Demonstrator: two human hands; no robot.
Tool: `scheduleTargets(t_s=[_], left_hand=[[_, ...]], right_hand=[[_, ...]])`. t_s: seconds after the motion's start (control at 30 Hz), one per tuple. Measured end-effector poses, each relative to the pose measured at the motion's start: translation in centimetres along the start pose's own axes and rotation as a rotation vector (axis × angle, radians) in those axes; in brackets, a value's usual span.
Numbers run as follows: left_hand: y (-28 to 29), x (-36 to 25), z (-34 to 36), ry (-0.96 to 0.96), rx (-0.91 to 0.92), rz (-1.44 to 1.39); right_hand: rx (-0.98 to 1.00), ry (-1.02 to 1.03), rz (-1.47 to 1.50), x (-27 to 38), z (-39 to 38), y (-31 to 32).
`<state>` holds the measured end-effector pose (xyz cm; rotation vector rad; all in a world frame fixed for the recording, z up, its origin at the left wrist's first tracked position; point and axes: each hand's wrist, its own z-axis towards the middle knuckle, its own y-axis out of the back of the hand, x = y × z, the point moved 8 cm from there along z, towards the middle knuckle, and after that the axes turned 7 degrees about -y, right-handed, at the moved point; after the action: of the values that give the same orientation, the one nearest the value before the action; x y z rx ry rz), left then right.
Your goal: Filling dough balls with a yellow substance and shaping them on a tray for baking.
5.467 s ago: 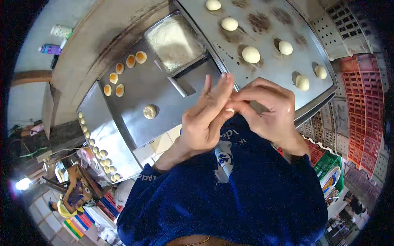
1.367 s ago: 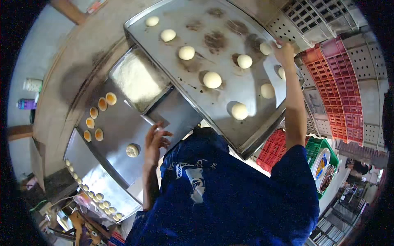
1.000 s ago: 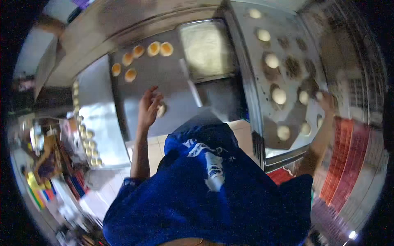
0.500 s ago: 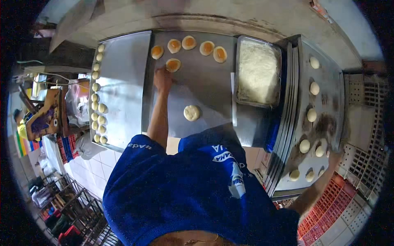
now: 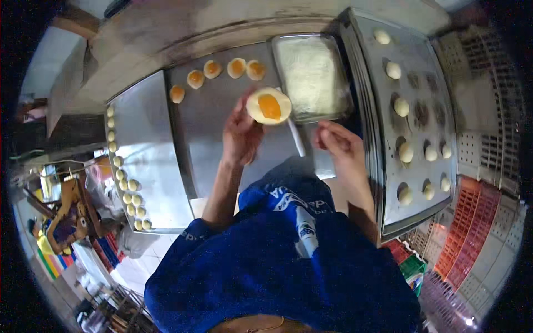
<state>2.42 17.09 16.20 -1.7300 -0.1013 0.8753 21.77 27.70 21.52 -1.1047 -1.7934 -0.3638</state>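
My left hand (image 5: pixel 242 133) holds up a flat, pale dough round (image 5: pixel 253 111) topped with a slab of orange filling (image 5: pixel 270 106), over the middle of the metal work surface (image 5: pixel 208 125). To its right, my right hand (image 5: pixel 341 143) hovers near the front of a shallow tray (image 5: pixel 311 119) of pale, creamy-yellow filling (image 5: pixel 312 72). Its fingers are curled together, and I cannot make out anything in them. A thin white strip like a handle (image 5: pixel 297 139) lies between my hands. Several dough rounds with orange filling (image 5: pixel 212 69) form a row along the far side.
On the left, a metal tray (image 5: pixel 150 144) bears small dough balls (image 5: pixel 133 185) along its outer edge. At the right, several stacked trays carry larger dough balls (image 5: pixel 401 106) on the top one (image 5: pixel 397 213). Red crates (image 5: pixel 461 227) stand beyond them.
My left hand has lifted the nearest orange-topped round off the surface. My right hand has come from the right-hand tray to the middle. The plain dough piece is out of sight; the view has turned.
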Motion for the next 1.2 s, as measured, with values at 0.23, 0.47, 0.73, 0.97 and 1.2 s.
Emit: scheduleTargets(t_s=[0.23,0.47,0.73,0.97,1.2], left_hand=[[-6.9,6.2,-3.7,0.163,0.250,0.111],[-20.0,6.3,-10.1,-0.598,0.309,1.063],[-14.3,9.6,-8.8,-0.069,0.342,0.367],[-15.5,10.8,-8.3,0.005,0.200,0.149],[-21.2,8.3,-8.7,-0.325,0.486,0.903]], right_hand=[[-0.135,0.127,0.174,-1.4,-1.6,2.3],[-0.376,0.637,-0.328,3.9,-7.8,4.5],[-0.356,0.850,-0.514,8.4,-14.3,5.1],[-0.377,0.722,-0.603,7.5,-15.3,8.4],[-0.155,0.679,-0.601,10.8,-16.7,11.5]])
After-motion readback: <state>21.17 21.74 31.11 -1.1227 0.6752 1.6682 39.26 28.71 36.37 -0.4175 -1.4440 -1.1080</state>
